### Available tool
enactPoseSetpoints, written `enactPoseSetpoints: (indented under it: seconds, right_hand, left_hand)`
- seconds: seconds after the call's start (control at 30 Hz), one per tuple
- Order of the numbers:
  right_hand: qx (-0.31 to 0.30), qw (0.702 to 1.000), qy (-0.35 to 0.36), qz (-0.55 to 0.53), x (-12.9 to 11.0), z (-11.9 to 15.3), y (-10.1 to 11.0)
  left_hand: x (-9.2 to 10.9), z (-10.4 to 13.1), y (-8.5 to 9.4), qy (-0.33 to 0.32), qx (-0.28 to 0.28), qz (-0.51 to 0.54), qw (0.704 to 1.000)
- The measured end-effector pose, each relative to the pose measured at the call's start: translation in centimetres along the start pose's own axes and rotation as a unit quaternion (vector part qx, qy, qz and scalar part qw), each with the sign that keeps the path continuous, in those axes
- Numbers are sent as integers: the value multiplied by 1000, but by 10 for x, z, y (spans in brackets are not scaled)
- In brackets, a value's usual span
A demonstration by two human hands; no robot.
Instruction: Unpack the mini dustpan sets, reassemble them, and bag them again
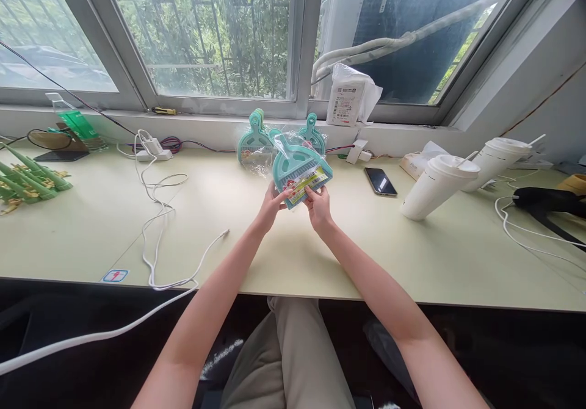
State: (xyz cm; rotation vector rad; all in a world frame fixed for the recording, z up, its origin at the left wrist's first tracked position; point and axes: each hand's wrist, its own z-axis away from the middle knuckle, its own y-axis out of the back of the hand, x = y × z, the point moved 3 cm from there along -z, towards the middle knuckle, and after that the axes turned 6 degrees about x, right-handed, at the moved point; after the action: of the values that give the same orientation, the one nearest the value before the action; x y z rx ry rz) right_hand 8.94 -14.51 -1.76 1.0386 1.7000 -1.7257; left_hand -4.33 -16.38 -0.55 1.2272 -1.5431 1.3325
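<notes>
1. Between your two hands is one turquoise, fan-shaped plastic dustpan in clear wrapping.
2. Your left hand pinches its lower left edge; your right hand, the lower edge at right.
3. Its long axis points away from you, handle leaning left; both hands are equally near.

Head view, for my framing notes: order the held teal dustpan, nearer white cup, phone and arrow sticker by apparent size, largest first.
1. Held teal dustpan and nearer white cup: too alike to rank.
2. Phone.
3. Arrow sticker.
</notes>
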Motion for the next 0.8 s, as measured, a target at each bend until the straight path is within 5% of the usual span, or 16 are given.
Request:
enactPoseSetpoints:
  seconds: [0.3,0.8]
  right_hand:
    - [1,999,-34,30,-9,-6,1]
    - [84,995,-36,36,-18,-27,24]
  left_hand:
    - [2,-3,2,-26,38,-14,999]
    - [1,-4,0,2,-13,-18,1000]
